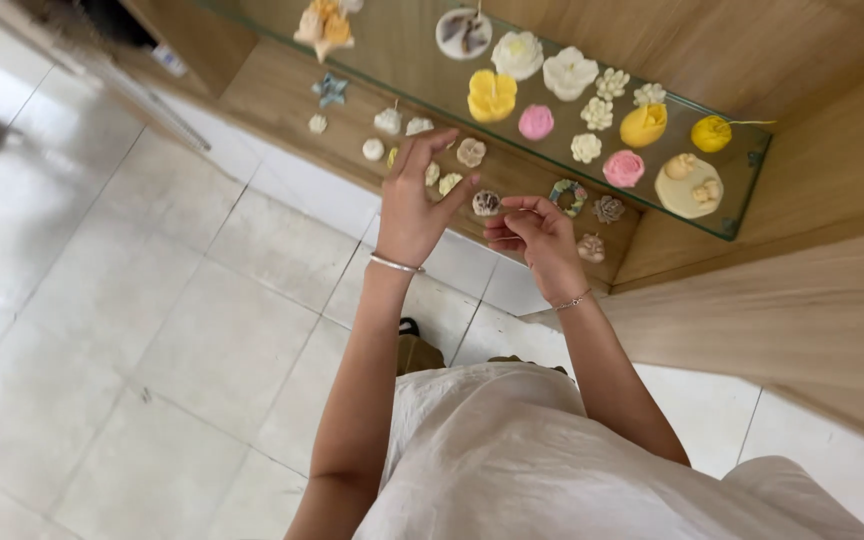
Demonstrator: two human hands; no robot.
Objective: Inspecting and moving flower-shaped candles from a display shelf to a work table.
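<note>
The glass shelf (pixel 742 190) roofs the far right; small flower candles (pixel 470 152) crowd the wooden shelf (pixel 272 95), whose left stays open.

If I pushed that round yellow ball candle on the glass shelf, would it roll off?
Probably. The yellow ball candle looks rounded, so a push may set it rolling, and it sits close to the edge of the glass shelf. The glass looks smooth, so it may also slide. It seems small and likely light; if it fell, its shaped surface might chip.
</note>
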